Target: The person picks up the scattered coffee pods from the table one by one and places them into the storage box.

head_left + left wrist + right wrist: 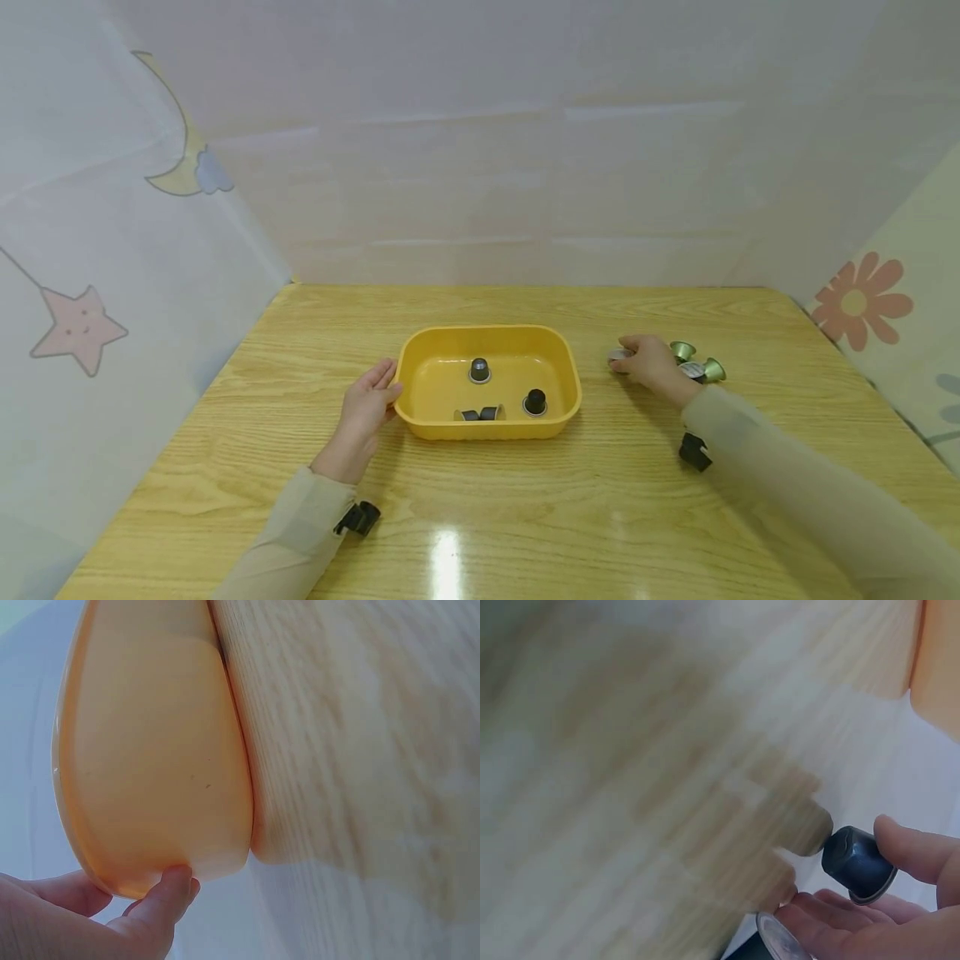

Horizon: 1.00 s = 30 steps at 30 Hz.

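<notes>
A yellow plastic bin [487, 429] stands on the wooden table. My left hand [363, 410] grips its left end, thumb at the rim and fingers against the outer wall in the left wrist view. To the right of the bin, my right hand [651, 364] holds a dark coffee capsule [857, 862] between thumb and fingers, above the tabletop. Inside the bin are several dark capsules: one upright at the back [479, 369], one upright at the right [535, 402], and two on their sides by the front wall, partly hidden.
Behind my right wrist lie two green capsules [714, 370] and a dark capsule with a silvery lid [692, 369], close together. Patterned sheets [480, 192] rise at the back and both sides of the table [487, 517].
</notes>
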Tool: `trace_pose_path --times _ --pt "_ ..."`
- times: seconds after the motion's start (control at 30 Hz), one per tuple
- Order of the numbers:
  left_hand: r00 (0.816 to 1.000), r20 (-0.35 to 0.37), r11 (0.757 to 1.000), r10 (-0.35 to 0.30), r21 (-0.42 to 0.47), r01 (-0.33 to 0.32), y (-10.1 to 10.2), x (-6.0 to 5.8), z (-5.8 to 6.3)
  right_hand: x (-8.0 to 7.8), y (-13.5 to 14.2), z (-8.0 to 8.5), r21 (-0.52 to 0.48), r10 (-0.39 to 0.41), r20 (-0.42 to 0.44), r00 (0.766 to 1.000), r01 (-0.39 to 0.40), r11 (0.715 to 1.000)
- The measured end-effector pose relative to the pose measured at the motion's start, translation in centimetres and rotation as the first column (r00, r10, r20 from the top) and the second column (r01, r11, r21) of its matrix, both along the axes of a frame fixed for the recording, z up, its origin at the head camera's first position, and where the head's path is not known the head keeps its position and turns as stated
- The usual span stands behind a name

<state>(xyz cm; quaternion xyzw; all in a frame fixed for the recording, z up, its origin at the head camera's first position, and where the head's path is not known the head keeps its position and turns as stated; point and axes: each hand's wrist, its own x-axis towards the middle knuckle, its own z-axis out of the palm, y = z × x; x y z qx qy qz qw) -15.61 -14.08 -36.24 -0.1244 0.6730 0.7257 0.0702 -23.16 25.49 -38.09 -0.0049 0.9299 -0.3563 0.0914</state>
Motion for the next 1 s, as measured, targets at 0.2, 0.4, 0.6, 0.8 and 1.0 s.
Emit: trace_pose_path --times 0.2,0.4,0.6,0.8,1.0 --pt "1.000 0.006 1.000 0.004 -0.003 -0.004 0.0 -0.1 0.0 -0.3 0.0 0.0 0.001 -0.006 0.003 1.000 0.006 1.000" --pt "1.000 0.005 1.000 0.002 -0.002 -0.002 0.1 -0.1 0.1 -0.4 0.3 0.2 -0.069 -0.017 0.054 0.998 0.021 0.997" --pt "1.000 -0.001 1.000 -0.001 -0.006 0.001 0.1 0.0 0.2 -0.2 0.5 1.3 -0.131 -0.015 0.125 0.992 0.032 0.991" --pt "1.000 -0.003 1.000 -0.004 -0.015 0.004 0.1 0.0 0.2 -0.1 0.4 2.3 -0.152 0.028 0.100 0.995 -0.012 0.988" --pt "1.000 -0.003 1.000 0.000 -0.019 0.000 0.1 0.0 0.1 0.6 0.3 3.6 -0.156 0.099 0.082 0.992 -0.085 0.984"
